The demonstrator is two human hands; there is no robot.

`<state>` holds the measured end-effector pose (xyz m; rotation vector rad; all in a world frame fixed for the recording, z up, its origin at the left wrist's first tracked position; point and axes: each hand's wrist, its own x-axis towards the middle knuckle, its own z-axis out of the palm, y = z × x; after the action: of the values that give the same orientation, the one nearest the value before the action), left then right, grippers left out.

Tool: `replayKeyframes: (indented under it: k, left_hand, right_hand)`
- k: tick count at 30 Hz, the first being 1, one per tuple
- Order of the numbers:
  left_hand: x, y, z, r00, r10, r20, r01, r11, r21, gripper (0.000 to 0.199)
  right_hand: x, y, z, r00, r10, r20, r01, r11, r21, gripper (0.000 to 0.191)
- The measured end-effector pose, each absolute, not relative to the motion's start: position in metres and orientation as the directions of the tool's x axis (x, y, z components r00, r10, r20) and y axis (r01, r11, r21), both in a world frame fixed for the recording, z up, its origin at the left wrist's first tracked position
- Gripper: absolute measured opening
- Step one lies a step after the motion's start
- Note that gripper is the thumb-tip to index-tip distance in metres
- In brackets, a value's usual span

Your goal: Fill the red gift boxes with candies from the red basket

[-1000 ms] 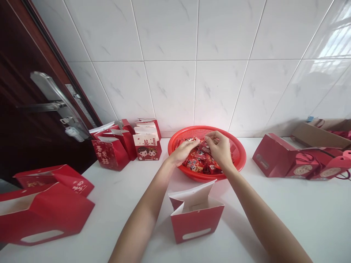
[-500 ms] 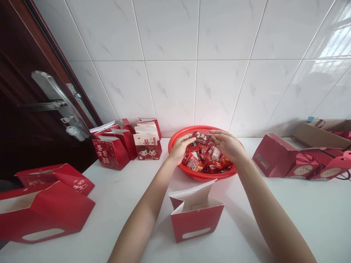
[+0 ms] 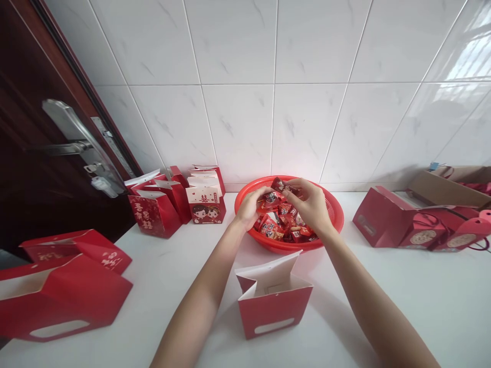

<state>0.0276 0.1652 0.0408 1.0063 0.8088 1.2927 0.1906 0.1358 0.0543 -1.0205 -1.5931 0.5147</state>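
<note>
A dark red candy packet point(image 3: 281, 185) is pinched in my right hand point(image 3: 312, 204), above the far side of the red plastic basket point(image 3: 337, 214). Wrapped candies point(image 3: 272, 227), mostly red, lie heaped inside it. My left hand point(image 3: 249, 207) is over the basket's left side, its fingers curled in beside a candy with a dark print point(image 3: 271, 198). What those fingers grip, if anything, is hidden. In front of the basket, between my forearms, stands a red paper gift box point(image 3: 276, 312) with its top open.
Several red gift boxes point(image 3: 157, 212) stand at the back left, one with a cartoon couple point(image 3: 207, 212). Larger red boxes point(image 3: 76, 291) sit at the front left. More boxes point(image 3: 387, 220) and a brown carton point(image 3: 437, 186) are on the right. A door point(image 3: 23, 153) borders the left.
My right hand has moved left and inward with the dark red packet, which is now tilted. The left hand has come off the packet's end and sits slightly lower. The boxes stay put.
</note>
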Motion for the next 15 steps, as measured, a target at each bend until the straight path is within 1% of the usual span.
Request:
replayKeyframes:
  k: [1,3,5,7,9,10,12,14,15]
  left_hand:
    - [0.027,0.165,0.041,0.147,0.988,0.048,-0.383,0.012,0.924,0.027]
    - [0.025,0.163,0.042,0.221,0.974,0.042,-0.381,0.047,0.923,0.035]
    - [0.024,0.162,0.043,0.263,0.962,0.068,-0.375,0.037,0.926,0.037]
    - [0.024,0.161,0.044,0.270,0.958,0.097,-0.379,0.013,0.925,0.032]
    - [0.024,0.161,0.044,0.233,0.966,0.115,-0.410,-0.010,0.912,0.028]
    - [0.025,0.162,0.044,0.195,0.974,0.115,-0.433,-0.019,0.901,0.027]
    - [0.025,0.165,0.043,0.097,0.990,0.103,-0.474,-0.045,0.880,0.026]
    - [0.026,0.167,0.042,0.011,0.996,0.087,-0.492,-0.070,0.868,0.026]
    - [0.026,0.168,0.041,-0.018,0.997,0.082,-0.495,-0.080,0.865,0.025]
  right_hand:
    - [0.188,0.136,0.052,0.006,0.783,0.622,0.405,0.566,-0.718,0.017]
    - [0.186,0.139,0.046,-0.045,0.693,0.719,0.507,0.636,-0.582,0.016]
    - [0.186,0.142,0.041,-0.157,0.626,0.764,0.528,0.707,-0.471,0.021]
    - [0.188,0.144,0.039,-0.280,0.606,0.744,0.492,0.756,-0.431,0.031]
    - [0.192,0.145,0.040,-0.363,0.618,0.698,0.454,0.771,-0.447,0.044]
    - [0.195,0.145,0.042,-0.377,0.637,0.673,0.443,0.762,-0.473,0.050]
    - [0.200,0.145,0.045,-0.348,0.705,0.618,0.439,0.705,-0.557,0.058]
    - [0.205,0.146,0.048,-0.305,0.791,0.530,0.477,0.609,-0.634,0.056]
    - [0.209,0.147,0.049,-0.309,0.832,0.461,0.526,0.554,-0.646,0.051]
